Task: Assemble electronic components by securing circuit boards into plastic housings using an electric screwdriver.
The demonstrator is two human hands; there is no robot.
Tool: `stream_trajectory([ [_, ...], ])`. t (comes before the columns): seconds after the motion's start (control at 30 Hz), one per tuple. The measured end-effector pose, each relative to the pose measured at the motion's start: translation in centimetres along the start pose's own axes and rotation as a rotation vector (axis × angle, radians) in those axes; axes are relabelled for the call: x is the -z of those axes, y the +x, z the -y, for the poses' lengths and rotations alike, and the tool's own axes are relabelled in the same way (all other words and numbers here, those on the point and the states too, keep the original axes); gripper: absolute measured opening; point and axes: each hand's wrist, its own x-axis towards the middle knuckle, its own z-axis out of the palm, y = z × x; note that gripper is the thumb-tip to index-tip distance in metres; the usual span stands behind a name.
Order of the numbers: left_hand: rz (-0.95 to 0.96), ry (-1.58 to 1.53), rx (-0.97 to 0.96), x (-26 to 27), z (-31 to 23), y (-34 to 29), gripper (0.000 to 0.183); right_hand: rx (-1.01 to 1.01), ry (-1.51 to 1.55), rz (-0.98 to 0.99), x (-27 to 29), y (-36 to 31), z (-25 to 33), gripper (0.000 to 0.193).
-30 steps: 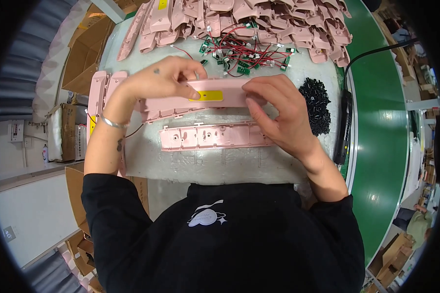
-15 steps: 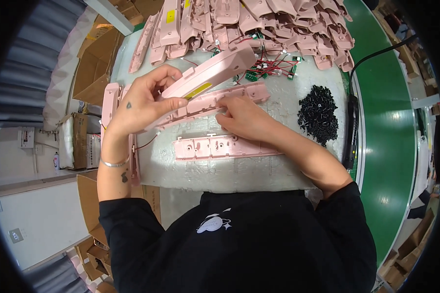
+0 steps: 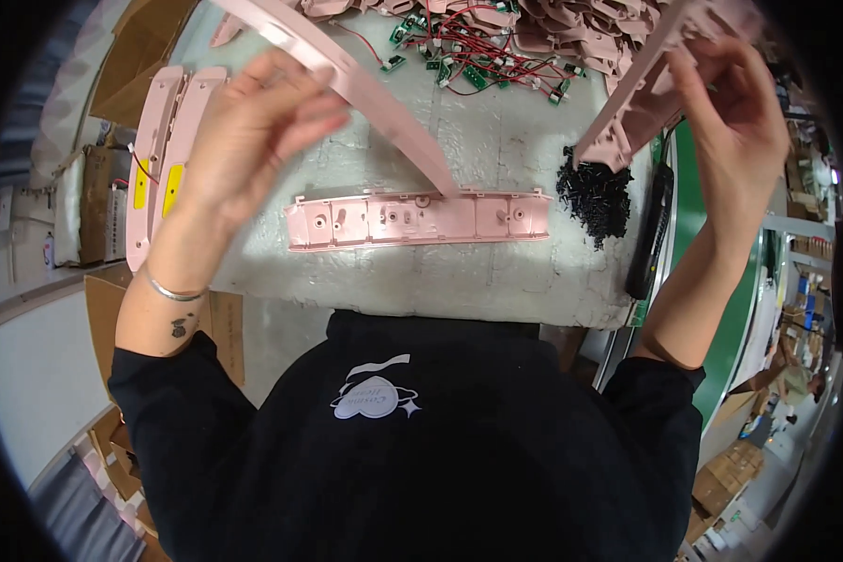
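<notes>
My left hand [image 3: 262, 126], slightly blurred, is closed on the side of a long pink plastic shell [image 3: 389, 112]. That shell slants down to the right, and its lower end overlaps the far edge of another pink shell [image 3: 450, 220]. This other one lies open side up on the table, its posts and ribs showing. Raised at the far right, my right hand [image 3: 735, 117] grips a third pink shell [image 3: 642, 89] between thumb and fingers. Its lower end hangs over a pile of black screws [image 3: 598, 206].
Two pink shells with yellow labels [image 3: 171, 187] lie at the table's left. Green circuit boards with red wires [image 3: 478, 75] sit at the back beside heaped pink shells [image 3: 581, 37]. A black tool [image 3: 654, 234] lies along the right edge, next to a green surface [image 3: 721, 309].
My hands have moved apart, the right one up and to the right with a shell. The left hand's shell now slants down rightward. The view has shifted.
</notes>
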Motion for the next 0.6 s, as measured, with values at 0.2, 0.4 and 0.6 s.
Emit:
stream_trajectory([
  [0.2,0.025,-0.232,0.173,-1.4,5.1,-2.2,0.01,-0.004,-0.112,0.489,-4.9,-0.1,-0.6,0.024],
  [0.4,0.306,1.099,-0.588,-0.9,4.0,-0.6,0.032,0.116,-0.209,0.661,-9.1,-0.4,-1.3,0.024],
  [0.6,0.385,1.362,-0.808,-0.1,5.6,4.4,0.029,0.134,-0.224,0.666,-12.0,1.2,-1.0,0.024],
])
